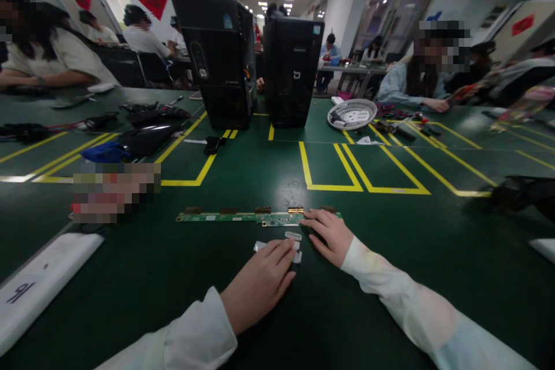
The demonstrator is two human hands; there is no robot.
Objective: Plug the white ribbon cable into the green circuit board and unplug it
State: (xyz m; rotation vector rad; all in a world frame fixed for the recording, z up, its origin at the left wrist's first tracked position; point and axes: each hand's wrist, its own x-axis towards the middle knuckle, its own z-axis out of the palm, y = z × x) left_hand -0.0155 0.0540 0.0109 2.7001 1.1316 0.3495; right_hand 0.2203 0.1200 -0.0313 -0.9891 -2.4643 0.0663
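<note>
A long, narrow green circuit board (234, 218) with gold-brown flexible tabs along its far edge lies flat across the table. My right hand (333, 237) reaches over its right part, fingers stretched out, fingertips touching the board and thumb apart. Nearer to me, my left hand (263, 274) has its fingers bent closely together over a small white flat cable (293, 236), which looks folded. Pale ends of it stick out around the fingertips; the middle is hidden under them. A small gap separates the cable from the board.
Two black computer towers (217, 69) stand across the table. A white basket (352, 114) sits right of them, near tools and wires. Dark cables and a blue-ended item (106, 151) lie left, with a white case (47, 277) nearer. Yellow tape (333, 188) marks the green tabletop. Other people sit around.
</note>
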